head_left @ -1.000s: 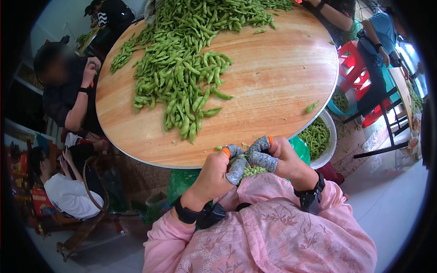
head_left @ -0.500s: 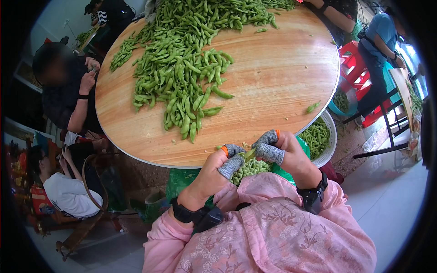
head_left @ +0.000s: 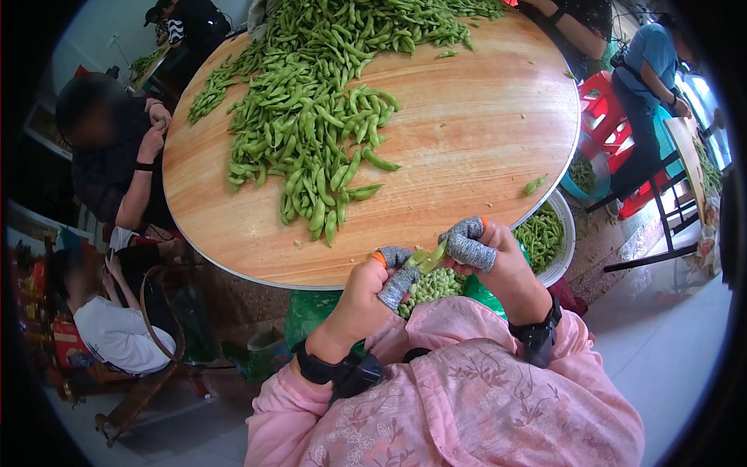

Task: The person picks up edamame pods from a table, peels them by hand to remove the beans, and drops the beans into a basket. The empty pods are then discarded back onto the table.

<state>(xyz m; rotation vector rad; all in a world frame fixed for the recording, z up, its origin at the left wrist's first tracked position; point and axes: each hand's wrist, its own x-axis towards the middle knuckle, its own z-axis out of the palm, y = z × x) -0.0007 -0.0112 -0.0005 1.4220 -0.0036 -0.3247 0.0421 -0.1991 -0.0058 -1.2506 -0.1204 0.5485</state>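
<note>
Between my two hands is a green soybean pod (head_left: pixel 427 258), pulled open and held over my lap at the table's near edge. My left hand (head_left: pixel 380 278) pinches one end, and my right hand (head_left: pixel 480 251) grips the other. Grey knit covers with orange bands wrap some of my fingers and thumbs. Just below lie shelled beans (head_left: pixel 436 287) by a green plastic bag (head_left: pixel 309 314). A large pile of unshelled pods (head_left: pixel 319 124) spreads over the round wooden table (head_left: pixel 467 148).
To the right below the table stands a white basket (head_left: pixel 569 245) of pods. One stray pod (head_left: pixel 535 184) lies near the table's right edge. Other people sit to the left and right, one handling something small. Red stools (head_left: pixel 603 117) stand at the right.
My hands have drawn slightly apart, the right one moving right and up. The pod between them now looks split and shows more. The pile on the table is the same.
</note>
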